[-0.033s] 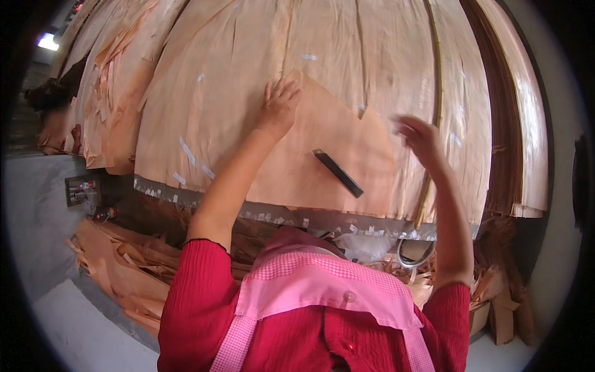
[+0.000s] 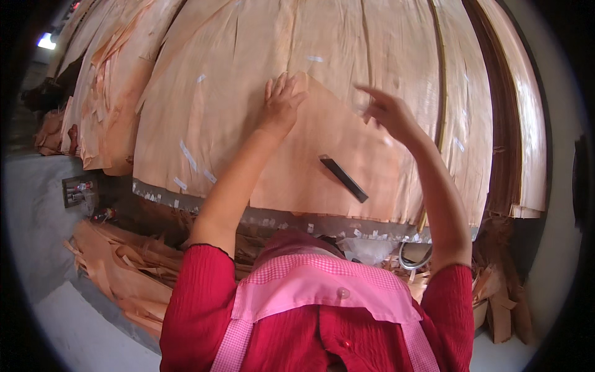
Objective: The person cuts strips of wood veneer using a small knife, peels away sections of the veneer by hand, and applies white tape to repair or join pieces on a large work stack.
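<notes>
One pale peach wood sheet (image 2: 297,164), thin, smooth and fine-grained, pointed at its far end, lying flat in front of me on a broader wood surface (image 2: 207,121) of lengthwise grain and dark seams. One left hand (image 2: 284,106), mine, palm down at that point, fingers loosely spread, resting, gripping nothing. One right hand (image 2: 387,113), mine, over the slanting right edge, index finger stretched, the others part-curled; blurred, so I cannot tell whether it touches or holds anything. One black straight bar (image 2: 344,178), narrow, lying diagonally on the sheet, apart from both hands. Several white tape strips (image 2: 188,155), short, scattered on the broader surface. Edges: the near wood edge runs along a dark grey ledge (image 2: 285,221) flecked white; ragged scraps (image 2: 124,254) lie below; layered sheets (image 2: 527,111) stand to the right. Room: a gap between my hands, a wide flat stretch left of my left forearm, a narrower one beyond my right.
</notes>
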Tool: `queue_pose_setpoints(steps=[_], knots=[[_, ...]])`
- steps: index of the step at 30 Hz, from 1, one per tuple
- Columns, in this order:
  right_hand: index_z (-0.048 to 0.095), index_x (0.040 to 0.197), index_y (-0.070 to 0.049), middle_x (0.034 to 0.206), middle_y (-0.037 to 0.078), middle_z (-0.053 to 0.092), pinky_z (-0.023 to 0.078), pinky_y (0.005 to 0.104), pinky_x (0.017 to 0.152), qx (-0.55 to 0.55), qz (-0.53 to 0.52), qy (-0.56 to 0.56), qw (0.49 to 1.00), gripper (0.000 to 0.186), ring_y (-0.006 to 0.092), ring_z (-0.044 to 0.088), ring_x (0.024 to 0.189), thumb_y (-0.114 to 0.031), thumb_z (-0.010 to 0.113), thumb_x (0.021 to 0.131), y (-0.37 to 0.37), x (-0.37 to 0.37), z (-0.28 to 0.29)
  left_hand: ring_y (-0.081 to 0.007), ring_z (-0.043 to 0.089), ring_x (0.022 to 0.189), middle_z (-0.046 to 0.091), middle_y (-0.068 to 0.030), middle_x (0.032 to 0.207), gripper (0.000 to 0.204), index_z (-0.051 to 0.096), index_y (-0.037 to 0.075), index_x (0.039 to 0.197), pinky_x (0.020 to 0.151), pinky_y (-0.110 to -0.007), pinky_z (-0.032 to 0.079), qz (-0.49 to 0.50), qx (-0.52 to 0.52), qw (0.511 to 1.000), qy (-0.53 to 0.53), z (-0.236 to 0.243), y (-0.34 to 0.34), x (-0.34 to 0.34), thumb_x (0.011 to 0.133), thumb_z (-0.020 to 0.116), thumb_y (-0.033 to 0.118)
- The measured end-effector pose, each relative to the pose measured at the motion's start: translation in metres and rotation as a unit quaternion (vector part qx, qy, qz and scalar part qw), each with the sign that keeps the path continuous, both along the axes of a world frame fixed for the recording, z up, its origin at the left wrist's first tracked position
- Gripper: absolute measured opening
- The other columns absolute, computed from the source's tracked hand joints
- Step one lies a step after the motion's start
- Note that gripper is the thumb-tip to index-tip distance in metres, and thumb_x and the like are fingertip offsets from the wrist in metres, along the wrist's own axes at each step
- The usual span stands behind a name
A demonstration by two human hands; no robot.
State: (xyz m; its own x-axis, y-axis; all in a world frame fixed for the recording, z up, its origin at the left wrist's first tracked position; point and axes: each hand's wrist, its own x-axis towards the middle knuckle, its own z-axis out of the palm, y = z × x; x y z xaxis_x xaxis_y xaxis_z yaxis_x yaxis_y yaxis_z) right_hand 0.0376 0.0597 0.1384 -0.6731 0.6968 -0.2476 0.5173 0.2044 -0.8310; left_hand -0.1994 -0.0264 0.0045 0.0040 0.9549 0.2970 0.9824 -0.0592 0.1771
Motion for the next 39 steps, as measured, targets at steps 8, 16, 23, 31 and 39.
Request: queue_pose_setpoints(steps=[8,16,23,31,39], knots=[[0.059,0.088,-0.001,0.064,0.010,0.062,0.044,0.0298,0.049,0.104,0.100,-0.209,0.967,0.029,0.0163,0.058,0.053,-0.025,0.065,0.072,0.092,-0.174,-0.093,-0.0242,0.045,0.107,0.050,-0.0082,0.117,0.012,0.058,0.012,0.082,0.094,-0.045,0.029,0.056,0.065,0.995,-0.057,0.005,0.015,-0.003,0.081,0.046,0.013],[0.066,0.086,-0.007,0.089,0.012,0.065,0.047,0.0364,0.074,0.140,0.087,-0.459,0.873,0.033,0.0273,0.062,0.086,-0.033,0.069,0.066,0.096,-0.163,-0.050,-0.0344,0.030,0.125,0.044,-0.0115,0.126,0.036,0.045,0.017,0.121,0.099,-0.063,0.009,0.075,-0.123,0.989,0.028,0.036,0.030,-0.004,0.085,0.042,0.019],[0.065,0.076,-0.005,0.088,0.016,0.063,0.048,0.0366,0.070,0.348,0.056,-0.313,0.882,0.012,0.0270,0.062,0.082,-0.014,0.057,0.073,0.037,-0.123,-0.065,-0.0368,0.032,0.123,0.045,-0.0150,0.124,0.043,0.039,0.018,0.129,0.098,-0.064,0.010,0.114,-0.208,0.964,0.124,0.044,0.058,0.019,0.087,0.035,0.025],[0.046,0.098,-0.009,0.083,0.007,0.059,0.045,0.0397,0.076,-0.266,-0.450,0.506,0.686,0.011,0.0212,0.058,0.082,-0.010,0.050,0.087,0.042,0.018,-0.085,-0.0263,0.047,0.103,0.052,-0.0104,0.110,0.039,0.046,0.011,0.119,0.086,-0.046,0.037,0.048,-0.001,0.995,0.088,0.020,0.037,0.034,0.080,0.044,0.014],[0.059,0.093,-0.003,0.066,0.005,0.056,0.047,0.0286,0.060,-0.089,-0.281,0.374,0.879,0.012,0.0117,0.052,0.058,-0.008,0.052,0.084,0.023,0.051,-0.046,-0.0245,0.046,0.106,0.051,-0.0051,0.116,0.035,0.054,0.010,0.111,0.088,-0.037,0.039,-0.036,0.029,0.996,-0.074,0.008,0.028,0.049,0.077,0.050,0.012]])
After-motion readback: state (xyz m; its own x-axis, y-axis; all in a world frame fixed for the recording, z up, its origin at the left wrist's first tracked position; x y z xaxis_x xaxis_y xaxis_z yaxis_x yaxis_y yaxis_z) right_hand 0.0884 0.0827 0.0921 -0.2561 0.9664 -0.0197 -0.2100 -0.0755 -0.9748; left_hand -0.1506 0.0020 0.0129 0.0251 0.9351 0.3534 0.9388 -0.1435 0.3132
